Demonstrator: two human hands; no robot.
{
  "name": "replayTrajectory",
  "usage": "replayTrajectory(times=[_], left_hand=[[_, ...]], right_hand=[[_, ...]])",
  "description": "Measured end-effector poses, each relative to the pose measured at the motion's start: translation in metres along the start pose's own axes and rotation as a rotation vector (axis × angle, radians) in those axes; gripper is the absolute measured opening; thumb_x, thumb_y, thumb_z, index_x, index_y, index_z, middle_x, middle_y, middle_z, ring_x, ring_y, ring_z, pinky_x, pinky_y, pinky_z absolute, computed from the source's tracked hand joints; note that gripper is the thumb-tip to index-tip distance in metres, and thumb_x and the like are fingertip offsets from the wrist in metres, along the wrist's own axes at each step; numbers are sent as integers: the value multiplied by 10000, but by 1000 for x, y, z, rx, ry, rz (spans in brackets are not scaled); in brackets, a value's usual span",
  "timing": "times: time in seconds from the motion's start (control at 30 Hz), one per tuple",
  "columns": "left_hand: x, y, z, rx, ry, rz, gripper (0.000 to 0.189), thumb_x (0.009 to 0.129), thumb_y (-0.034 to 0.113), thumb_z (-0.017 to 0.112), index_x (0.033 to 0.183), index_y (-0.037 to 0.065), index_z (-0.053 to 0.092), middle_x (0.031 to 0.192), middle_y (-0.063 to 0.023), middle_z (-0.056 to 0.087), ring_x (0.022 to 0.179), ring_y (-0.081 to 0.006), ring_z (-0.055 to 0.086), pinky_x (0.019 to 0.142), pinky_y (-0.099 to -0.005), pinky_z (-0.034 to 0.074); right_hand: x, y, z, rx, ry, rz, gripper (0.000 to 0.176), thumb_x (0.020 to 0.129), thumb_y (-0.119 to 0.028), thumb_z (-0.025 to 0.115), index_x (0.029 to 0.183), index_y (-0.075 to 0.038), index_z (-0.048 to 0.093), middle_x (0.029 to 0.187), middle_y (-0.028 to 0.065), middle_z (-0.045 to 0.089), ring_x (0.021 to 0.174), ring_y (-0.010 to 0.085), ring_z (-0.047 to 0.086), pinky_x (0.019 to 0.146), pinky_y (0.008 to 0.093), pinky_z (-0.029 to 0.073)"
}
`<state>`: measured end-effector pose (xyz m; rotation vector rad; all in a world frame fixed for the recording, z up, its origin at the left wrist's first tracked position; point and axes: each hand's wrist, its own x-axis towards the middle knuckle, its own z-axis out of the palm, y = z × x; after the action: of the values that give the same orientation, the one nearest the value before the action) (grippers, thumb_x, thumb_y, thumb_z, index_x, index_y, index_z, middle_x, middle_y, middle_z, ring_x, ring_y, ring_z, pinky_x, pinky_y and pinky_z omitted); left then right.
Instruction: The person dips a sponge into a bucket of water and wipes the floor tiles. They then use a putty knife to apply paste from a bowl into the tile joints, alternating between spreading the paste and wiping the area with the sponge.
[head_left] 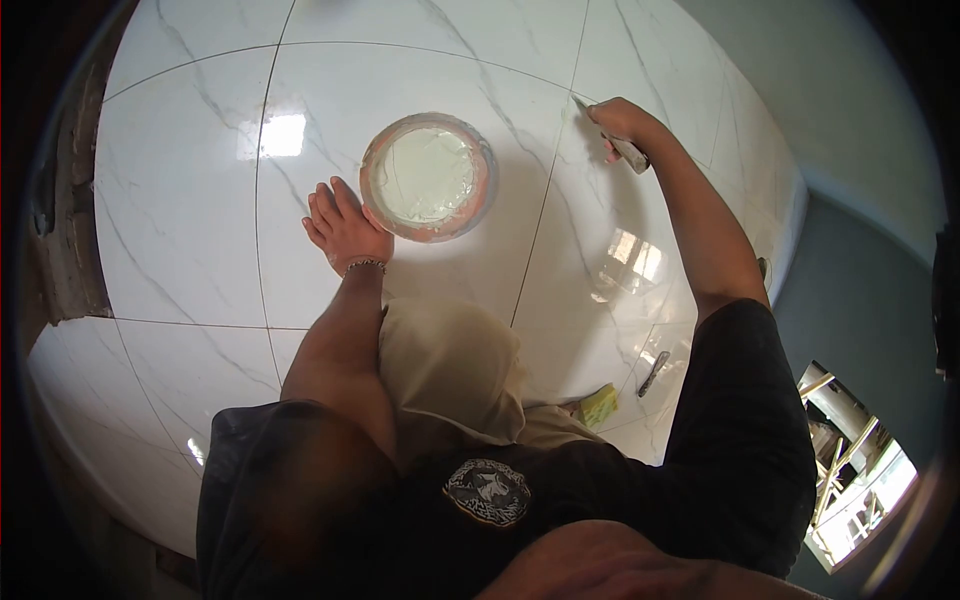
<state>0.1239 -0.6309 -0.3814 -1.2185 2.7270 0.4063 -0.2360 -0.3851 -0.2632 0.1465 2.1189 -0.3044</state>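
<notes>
My left hand [348, 226] rests palm down on the white marble-patterned tile floor [420, 75], fingers spread, right beside a round tub [375, 215]. Pale, creamy grout paste [428, 175] lies inside the tub, and its rim is smeared with reddish and grey residue. Over to the right, my right hand [625, 122] is closed around the handle of a putty knife [632, 155]. The knife's blade points up and left, its tip at the crossing of two tile joints. My right fingers are partly hidden behind the hand and handle.
Near my knee [450, 360], a yellow-green sponge [598, 405] and a small dark-handled tool [653, 373] lie on the tiles. A wall [850, 120] rises on the right, with an opening [855, 465] lower down. The tiled floor ends at a rough edge [80, 200] on the left.
</notes>
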Motion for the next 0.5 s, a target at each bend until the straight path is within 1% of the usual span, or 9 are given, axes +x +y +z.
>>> replayTrajectory(times=[0.07, 0.17, 0.2, 0.23, 0.27, 0.3, 0.33, 0.43, 0.5], left_hand=[[-2, 0, 0, -10, -12, 0, 657, 990, 435, 313, 1557, 122, 201, 1617, -143, 158, 1523, -319, 80, 1227, -532, 37], [-1, -1, 0, -27, -8, 7, 658, 988, 429, 326, 1556, 122, 204, 1617, -144, 162, 1523, -320, 81, 1227, -532, 37], [0, -2, 1, -11, 0, 13, 680, 978, 417, 386, 1560, 125, 188, 1608, -147, 164, 1517, -324, 90, 1223, -540, 48], [0, -2, 2, 5, 5, 15, 710, 969, 406, 447, 1563, 129, 172, 1598, -149, 166, 1511, -328, 98, 1218, -548, 59], [1, 0, 2, -2, 3, 15, 710, 969, 406, 447, 1563, 129, 172, 1598, -149, 166, 1511, -328, 98, 1218, -548, 59], [2, 1, 1, -7, 2, 11, 711, 969, 405, 449, 1563, 126, 174, 1600, -149, 164, 1511, -328, 97, 1219, -546, 55], [1, 0, 0, -8, -3, 7, 712, 969, 404, 451, 1563, 123, 176, 1602, -149, 163, 1512, -328, 96, 1221, -543, 52], [0, -2, 3, -16, 7, 20, 714, 969, 406, 455, 1562, 121, 177, 1604, -148, 159, 1514, -329, 88, 1220, -542, 48], [0, -1, 1, -24, 9, 15, 685, 976, 422, 401, 1556, 119, 201, 1611, -146, 161, 1516, -327, 88, 1220, -543, 44]], right_hand=[[-1, 2, 5, -15, 24, 17, 373, 935, -265, 475, 831, 86, 547, 714, 155, 593, 539, 261, 612, 539, 418, 547], [-6, 22, 23, -213, -158, -97, 503, 942, -331, 486, 759, 121, 607, 720, 237, 678, 556, 299, 659, 531, 464, 541], [-15, 37, 41, -156, -199, -68, 504, 950, -339, 488, 819, 134, 605, 712, 232, 662, 583, 317, 681, 512, 459, 551], [-46, 36, 59, -173, -182, -32, 498, 957, -340, 486, 917, 144, 595, 802, 245, 649, 606, 324, 685, 505, 446, 565], [-71, 40, 74, -147, -251, -44, 460, 965, -315, 487, 1009, 135, 571, 919, 247, 619, 666, 322, 696, 512, 429, 577], [-89, 40, 83, -135, -281, 115, 428, 973, -287, 489, 1073, 123, 557, 982, 227, 599, 704, 312, 693, 518, 439, 580], [-98, 51, 93, -142, -263, 142, 388, 979, -263, 482, 1099, 97, 559, 1005, 214, 602, 709, 299, 683, 547, 447, 591], [-112, 69, 86, -44, -385, 74, 371, 980, -235, 454, 1144, 86, 540, 1016, 196, 587, 749, 308, 677, 610, 455, 598], [-111, 70, 79, 461, -328, 200, 338, 998, -192, 439, 1198, 71, 506, 1014, 177, 573, 812, 323, 679, 683, 469, 604]])
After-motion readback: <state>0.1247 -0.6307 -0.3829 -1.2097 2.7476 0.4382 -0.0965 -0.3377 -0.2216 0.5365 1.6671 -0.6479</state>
